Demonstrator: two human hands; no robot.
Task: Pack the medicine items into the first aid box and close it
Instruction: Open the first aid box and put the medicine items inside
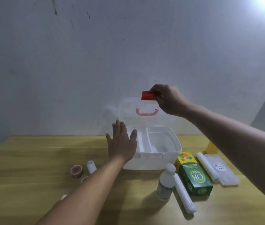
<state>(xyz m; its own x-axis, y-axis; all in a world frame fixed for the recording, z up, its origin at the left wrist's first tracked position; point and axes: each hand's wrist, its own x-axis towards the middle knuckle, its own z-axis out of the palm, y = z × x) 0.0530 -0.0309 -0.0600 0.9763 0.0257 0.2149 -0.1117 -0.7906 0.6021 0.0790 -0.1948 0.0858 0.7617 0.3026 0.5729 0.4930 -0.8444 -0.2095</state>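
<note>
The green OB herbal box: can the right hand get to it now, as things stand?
Probably not at once. The right hand is pinching the red latch of the raised lid. Once it lets go, the green OB herbal box lies uncovered on the table below that arm.

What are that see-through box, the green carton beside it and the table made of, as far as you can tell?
First aid box: most likely plastic, translucent and slightly frosted; the inner dividers show through its walls. Its latch looks like glossy red plastic. Green carton: printed cardboard, judging by its sharp folded edges and the lettering on it. Table: wood or a wood-look laminate, with pale grain streaks and a dull sheen.
</note>
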